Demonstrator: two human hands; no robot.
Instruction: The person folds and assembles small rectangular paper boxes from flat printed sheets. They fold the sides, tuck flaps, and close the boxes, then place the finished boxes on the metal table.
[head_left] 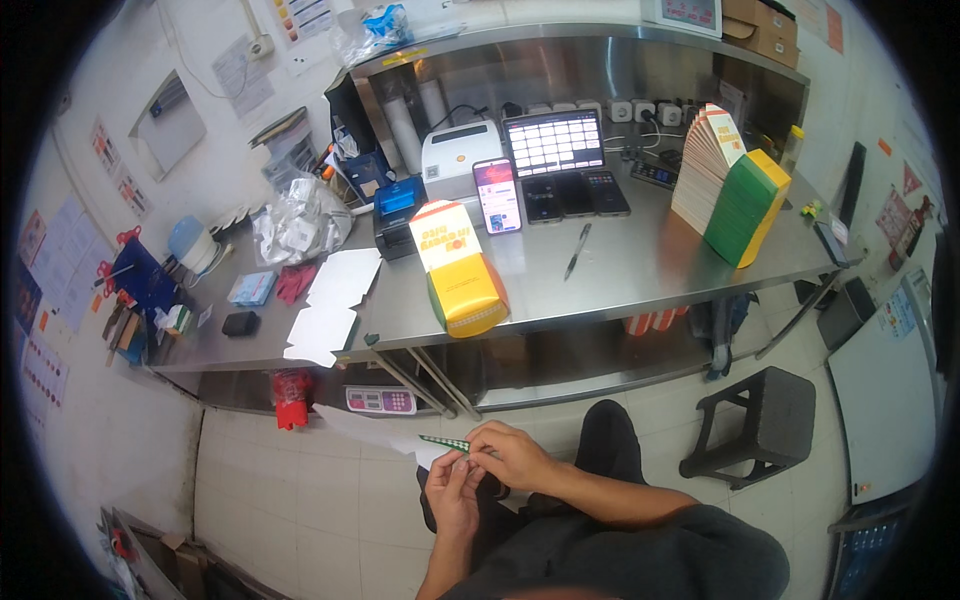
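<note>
Over my lap, both hands hold a thin white carton blank with a green-and-white checked edge. My left hand pinches it from below, fingertips close together. My right hand is closed on the checked edge from the right, its fingertips meeting those of the left. Part of the blank is hidden behind the fingers. On the steel table ahead, a yellow, white and green carton lies near the front edge. White unfolded card lies to its left, partly over the edge.
The steel table holds a propped phone, a tablet, a label printer and a pen. Stacked flat cartons stand at the right. A black stool is on the floor to my right.
</note>
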